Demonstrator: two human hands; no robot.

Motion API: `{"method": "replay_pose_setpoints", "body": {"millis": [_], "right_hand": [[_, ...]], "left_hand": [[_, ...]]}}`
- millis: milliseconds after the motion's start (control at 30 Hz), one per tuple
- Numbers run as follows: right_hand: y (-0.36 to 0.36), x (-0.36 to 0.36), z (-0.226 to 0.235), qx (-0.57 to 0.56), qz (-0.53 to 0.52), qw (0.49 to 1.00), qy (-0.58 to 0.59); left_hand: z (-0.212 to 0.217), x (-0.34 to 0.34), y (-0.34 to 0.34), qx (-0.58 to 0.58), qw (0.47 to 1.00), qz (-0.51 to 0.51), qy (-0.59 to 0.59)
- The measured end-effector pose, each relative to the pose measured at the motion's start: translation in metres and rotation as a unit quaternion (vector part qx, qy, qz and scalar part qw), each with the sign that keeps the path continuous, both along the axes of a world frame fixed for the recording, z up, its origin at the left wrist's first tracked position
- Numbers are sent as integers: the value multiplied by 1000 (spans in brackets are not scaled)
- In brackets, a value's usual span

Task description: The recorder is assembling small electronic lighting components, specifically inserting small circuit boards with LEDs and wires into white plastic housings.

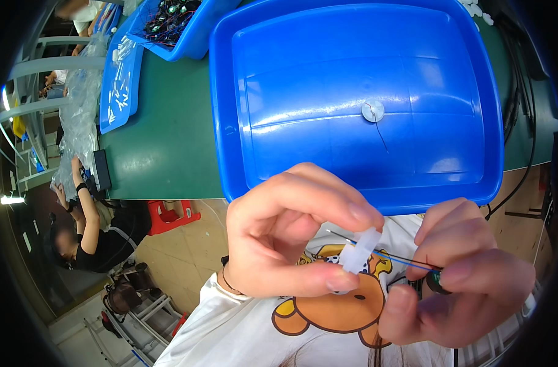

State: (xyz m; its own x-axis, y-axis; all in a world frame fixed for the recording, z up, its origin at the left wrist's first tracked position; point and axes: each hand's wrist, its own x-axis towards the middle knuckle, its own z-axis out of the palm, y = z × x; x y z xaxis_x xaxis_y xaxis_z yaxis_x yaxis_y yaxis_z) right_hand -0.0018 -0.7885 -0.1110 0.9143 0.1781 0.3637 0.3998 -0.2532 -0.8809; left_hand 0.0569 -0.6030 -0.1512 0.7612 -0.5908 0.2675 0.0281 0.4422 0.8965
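Observation:
My left hand [297,235] pinches a small translucent white plastic piece [361,251] between thumb and forefinger. Thin wires, one dark and one blue [398,258], run through or past that piece, and their tips stick out on its left side. The wires lead to a small dark round component [437,281], which my right hand [468,278] grips between its fingers; part of it is hidden. Both hands are held up in front of my white shirt, just short of the large blue tray [221,122]. Inside the tray lies a round whitish part [372,111] with a thin dark wire.
A blue bin [196,37] of wired dark components stands at the back left of the green table [163,153]. Beside it, a shallow blue tray [132,79] holds small white pieces. Black cables [520,92] lie at right. Another person [95,232] works at far left, near a red stool [172,217].

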Motion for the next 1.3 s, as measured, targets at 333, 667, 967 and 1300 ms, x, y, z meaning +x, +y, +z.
{"method": "replay_pose_setpoints", "body": {"millis": [333, 667, 967, 1300], "right_hand": [[2, 4, -3, -38, -6, 999, -10], [11, 1, -7, -51, -73, 995, -49], [5, 5, -2, -168, -93, 976, -107], [9, 5, -8, -203, -148, 956, -155]], "left_hand": [[3, -5, 0, -5, 997, 44, 55], [6, -6, -4, -17, 994, 59, 87], [-5, -4, -3, -125, 987, 21, 100], [-1, -8, -9, 18, 995, 66, 73]]}}
